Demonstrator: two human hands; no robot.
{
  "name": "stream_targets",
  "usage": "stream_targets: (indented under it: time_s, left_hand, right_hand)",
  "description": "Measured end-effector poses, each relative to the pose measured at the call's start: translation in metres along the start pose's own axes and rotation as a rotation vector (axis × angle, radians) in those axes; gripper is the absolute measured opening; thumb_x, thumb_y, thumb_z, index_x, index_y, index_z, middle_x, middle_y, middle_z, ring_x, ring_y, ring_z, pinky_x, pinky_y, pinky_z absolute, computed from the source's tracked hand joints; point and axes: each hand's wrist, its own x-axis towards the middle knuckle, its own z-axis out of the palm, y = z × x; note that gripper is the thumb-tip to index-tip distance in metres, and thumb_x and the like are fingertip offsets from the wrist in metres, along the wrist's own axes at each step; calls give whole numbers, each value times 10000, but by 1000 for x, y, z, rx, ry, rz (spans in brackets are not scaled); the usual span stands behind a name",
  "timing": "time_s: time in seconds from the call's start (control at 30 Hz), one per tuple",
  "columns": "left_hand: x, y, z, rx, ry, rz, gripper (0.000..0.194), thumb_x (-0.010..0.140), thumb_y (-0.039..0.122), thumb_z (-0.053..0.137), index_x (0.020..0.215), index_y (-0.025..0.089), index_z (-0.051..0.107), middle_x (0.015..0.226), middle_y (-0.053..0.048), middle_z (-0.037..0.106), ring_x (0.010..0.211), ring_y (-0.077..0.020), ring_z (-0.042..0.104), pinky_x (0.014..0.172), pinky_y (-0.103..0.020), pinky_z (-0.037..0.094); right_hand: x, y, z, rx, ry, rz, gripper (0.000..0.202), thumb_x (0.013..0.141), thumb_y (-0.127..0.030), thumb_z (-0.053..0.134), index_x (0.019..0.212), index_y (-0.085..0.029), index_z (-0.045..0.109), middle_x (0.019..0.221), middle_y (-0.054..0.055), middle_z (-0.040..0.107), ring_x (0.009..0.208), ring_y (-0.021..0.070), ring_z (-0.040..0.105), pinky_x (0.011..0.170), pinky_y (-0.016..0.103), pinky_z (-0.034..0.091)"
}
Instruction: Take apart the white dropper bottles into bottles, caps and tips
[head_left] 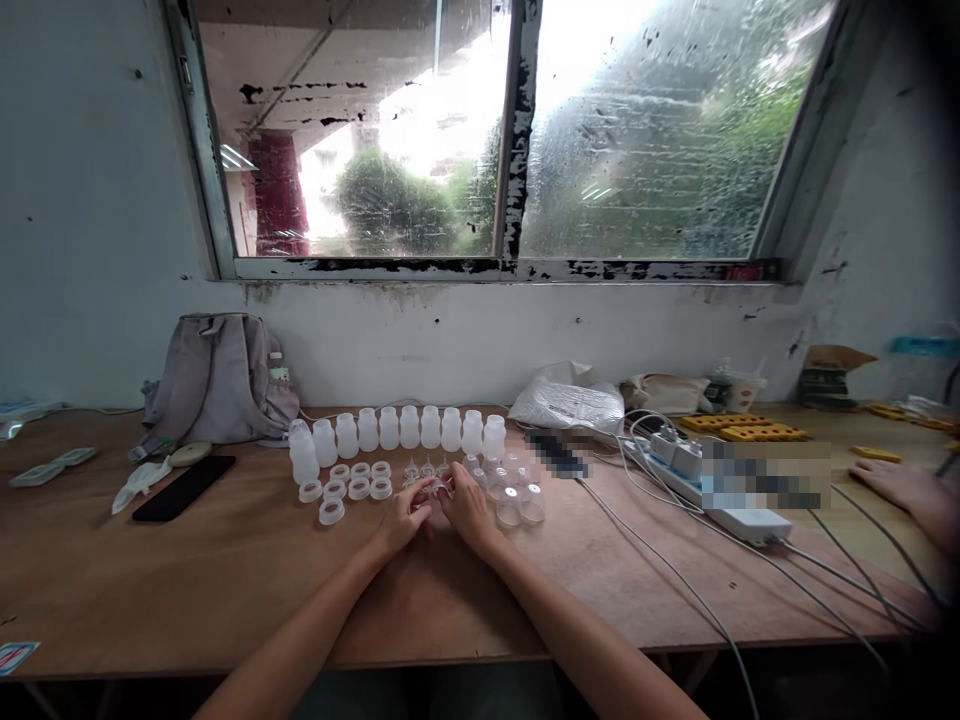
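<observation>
My left hand (401, 518) and my right hand (468, 508) meet low over the table, fingers closed around a small translucent ring-like piece (435, 487). My fingers hide most of it, so its exact kind is unclear. Just behind them stand several clear bottle nipples (427, 469). To the left lie several white collar rings (359, 488) in short rows. On the right, near my right hand, are several clear dome-shaped caps (532, 506). A row of frosted baby bottles (409, 428), upright and without tops, lines the back.
A black phone (184, 488), a white strap-like item (139, 484) and a grey backpack (217, 385) are at left. A plastic bag (568, 398), cables and a white power strip (739, 515) occupy the right. Another person's hand (896, 484) rests at far right, near yellow trays (757, 429).
</observation>
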Motion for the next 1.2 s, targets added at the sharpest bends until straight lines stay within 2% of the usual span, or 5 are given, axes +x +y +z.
stream_targets:
  time_s: [0.23,0.4,0.73,0.97,1.2]
  left_hand:
    - [-2,3,-2,67,-18,19,533,679,153,442,1208,211,432,1042,-82,602,378,-77,524,366,-215,400]
    - [-2,11,-10,232,31,98,392,759,256,439,1136,191,523,766,-36,661,407,-87,513,448,-218,419]
    - [19,23,-85,908,712,-258,533,786,299,406,1287,156,294,775,-73,658,641,-198,605,572,-271,415]
    - [44,16,-145,1265,632,-471,551,800,269,351,1308,107,216,854,-161,633,796,-292,603,628,-332,407]
    - [42,6,-155,1278,651,-457,308,796,209,342,1062,124,472,797,-151,633,753,-281,601,576,-305,393]
  right_hand:
    - [1,-5,-5,-76,-51,53,133,673,-123,419,787,-188,448,720,19,535,658,146,502,571,231,335]
    - [1,0,-4,-38,-62,13,170,682,-145,437,840,-189,479,711,12,544,633,140,505,568,226,341]
    - [-2,2,-12,67,-51,-84,427,701,-67,317,1092,-193,435,717,13,572,620,143,526,580,227,366]
    - [-2,4,-6,70,-11,-134,297,715,-79,314,937,-182,481,794,35,592,683,158,547,618,237,383]
    - [-4,0,-7,107,-31,-95,294,739,-91,305,982,-180,445,784,40,575,700,163,552,644,253,397]
